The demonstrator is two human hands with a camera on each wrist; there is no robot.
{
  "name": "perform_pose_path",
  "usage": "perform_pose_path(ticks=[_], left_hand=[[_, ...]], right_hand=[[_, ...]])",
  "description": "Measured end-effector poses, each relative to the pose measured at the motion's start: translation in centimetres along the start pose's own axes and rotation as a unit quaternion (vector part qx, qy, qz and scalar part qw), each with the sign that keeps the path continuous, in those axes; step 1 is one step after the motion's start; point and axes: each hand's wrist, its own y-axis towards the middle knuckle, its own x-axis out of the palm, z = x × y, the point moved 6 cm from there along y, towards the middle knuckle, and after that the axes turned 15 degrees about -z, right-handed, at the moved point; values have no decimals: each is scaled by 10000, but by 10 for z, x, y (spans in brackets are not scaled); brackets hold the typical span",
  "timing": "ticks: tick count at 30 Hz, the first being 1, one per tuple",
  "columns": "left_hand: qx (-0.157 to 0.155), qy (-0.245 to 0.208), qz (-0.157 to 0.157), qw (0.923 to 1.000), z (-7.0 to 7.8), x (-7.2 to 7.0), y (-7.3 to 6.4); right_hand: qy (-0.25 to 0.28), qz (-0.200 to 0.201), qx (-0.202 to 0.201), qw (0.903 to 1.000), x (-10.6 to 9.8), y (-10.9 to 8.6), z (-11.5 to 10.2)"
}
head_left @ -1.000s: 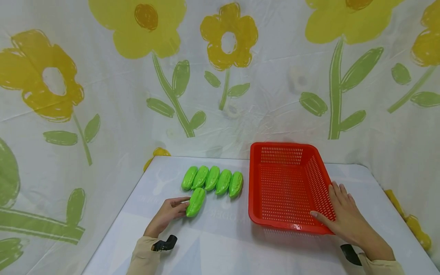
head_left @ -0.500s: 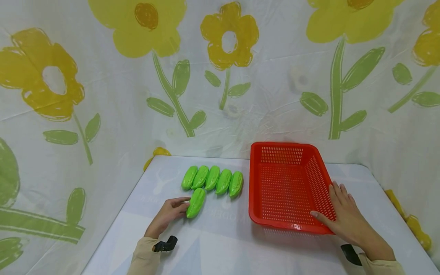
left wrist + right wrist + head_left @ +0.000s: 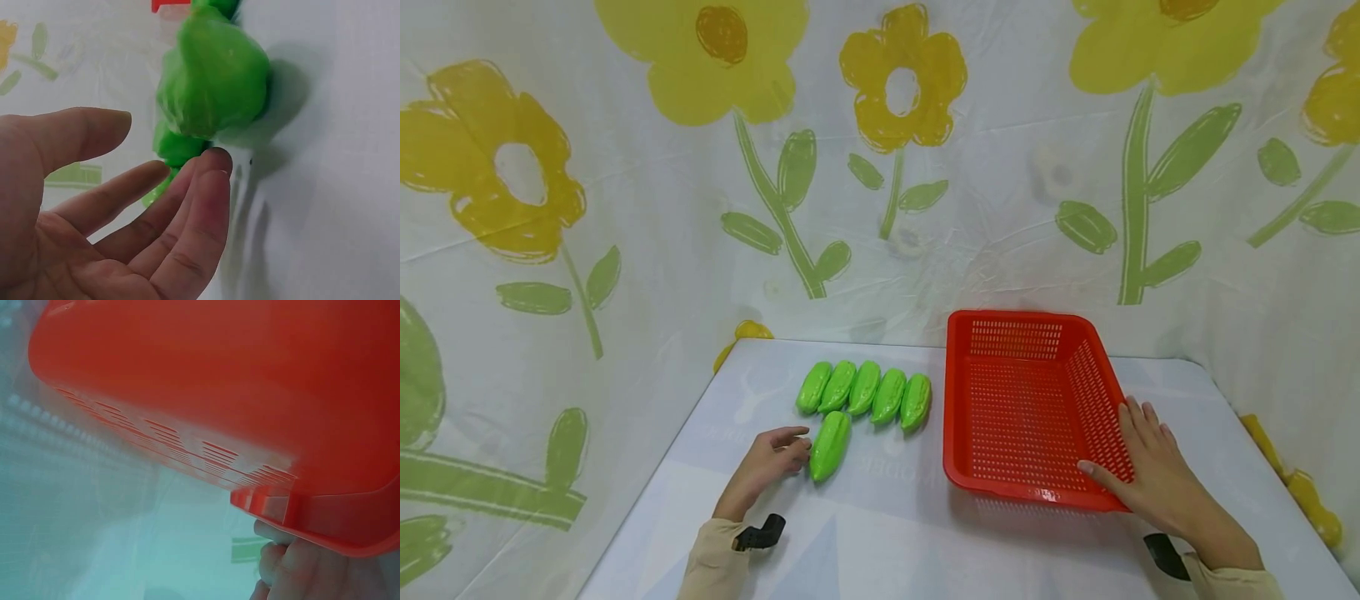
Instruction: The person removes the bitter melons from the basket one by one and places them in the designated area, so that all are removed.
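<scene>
My left hand [image 3: 767, 467] is beside a glossy bright green oblong piece [image 3: 831, 447] with a pointed front end, which lies on the white table [image 3: 880, 533]. In the left wrist view, the left thumb and fingers are spread apart with nothing held between them; the green piece [image 3: 212, 75] sits just beyond the fingertips. Whether a fingertip brushes it I cannot tell. My right hand [image 3: 1165, 471] rests on the right rim of a red perforated plastic basket [image 3: 953, 400]. Its thumb reaches over the rim, and its fingers lie straight along the outer side. The basket's inside shows nothing in it.
Behind the single piece, several like green pieces [image 3: 865, 389] lie side by side in a row, left of the basket. A white curtain [image 3: 1000, 208] with yellow flowers hangs behind the table and along both sides.
The left fingers, earlier against the single green piece, have drawn back slightly to the left. That piece now lies a touch nearer the front. The right hand and basket have not moved.
</scene>
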Motion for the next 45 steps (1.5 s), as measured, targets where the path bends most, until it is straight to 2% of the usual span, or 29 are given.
perform_pose_path(ticks=[11, 18, 30, 35, 40, 43, 45], left_hand=[[99, -31, 480, 9988, 14, -15, -4], [274, -126, 637, 9975, 30, -21, -6], [921, -108, 545, 9942, 73, -15, -7], [1068, 71, 512, 9929, 87, -13, -8], [1190, 451, 733, 9892, 103, -15, -14], [1296, 728, 903, 9848, 112, -17, -19], [1358, 922, 996, 9814, 119, -17, -22]], right_hand=[[-39, -39, 48, 10000, -1, 0, 4], [10, -49, 25, 10000, -3, -1, 5], [19, -105, 35, 9999, -2, -3, 12], [128, -193, 10, 9997, -3, -3, 15], [400, -237, -110, 9989, -7, -3, 17], [426, -63, -188, 9989, -15, -5, 15], [341, 200, -204, 9990, -23, -8, 11]])
